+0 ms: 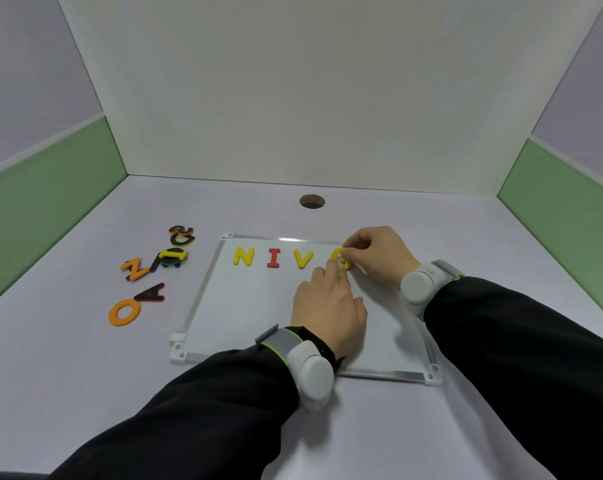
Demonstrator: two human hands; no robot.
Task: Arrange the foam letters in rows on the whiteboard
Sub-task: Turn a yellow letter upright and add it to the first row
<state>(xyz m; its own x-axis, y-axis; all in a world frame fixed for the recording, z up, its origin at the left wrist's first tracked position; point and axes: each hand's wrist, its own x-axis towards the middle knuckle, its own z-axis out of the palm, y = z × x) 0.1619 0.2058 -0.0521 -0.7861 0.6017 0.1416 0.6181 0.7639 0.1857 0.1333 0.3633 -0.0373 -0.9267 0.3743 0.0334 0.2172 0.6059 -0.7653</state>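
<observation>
A whiteboard (244,306) lies flat on the table. Along its far edge stand a yellow N (244,256), a red I (274,258) and a yellow V (303,258) in one row. To the right of the V sits a yellow curved letter (338,255), partly hidden by fingers. My right hand (379,252) pinches its upper right side. My left hand (329,306) rests on the board with a fingertip touching the letter's left lower side. Loose letters lie on the table to the left: an orange O (124,311), an A (151,294), an orange Z (136,269) and a small pile (173,256).
More stacked letters (181,235) lie at the back left. A round hole (312,201) is in the tabletop behind the board. White and green partition walls close in the desk at the back and on both sides.
</observation>
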